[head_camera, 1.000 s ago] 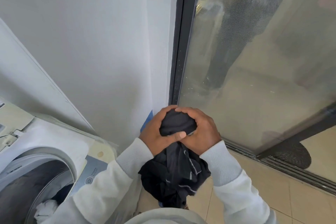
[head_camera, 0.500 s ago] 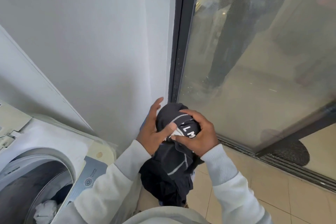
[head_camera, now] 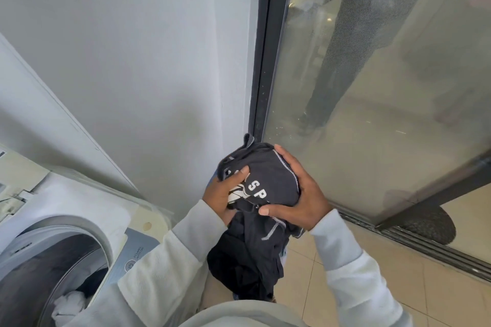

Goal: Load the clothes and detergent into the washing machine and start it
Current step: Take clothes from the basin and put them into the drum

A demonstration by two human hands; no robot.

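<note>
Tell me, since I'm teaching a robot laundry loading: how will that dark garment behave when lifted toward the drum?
Probably floppy: the dark garment bunches between the left hand and right hand, its lower part hanging limp. Likely light, since it is held up without visible strain. Trailing folds could snag the washing machine opening's rim.

Your left hand (head_camera: pixel 225 194) and right hand (head_camera: pixel 300 199) held the garment (head_camera: pixel 268 178) between them, right of the washing machine (head_camera: pixel 79 225) and just before the wall corner (head_camera: pixel 233 74). A cloth (head_camera: pixel 69 302) lay in the drum (head_camera: pixel 45 271) at lower left. The glass door (head_camera: pixel 372 87) stood to your right, its track (head_camera: pixel 425 244) on the floor (head_camera: pixel 332 300).
</note>
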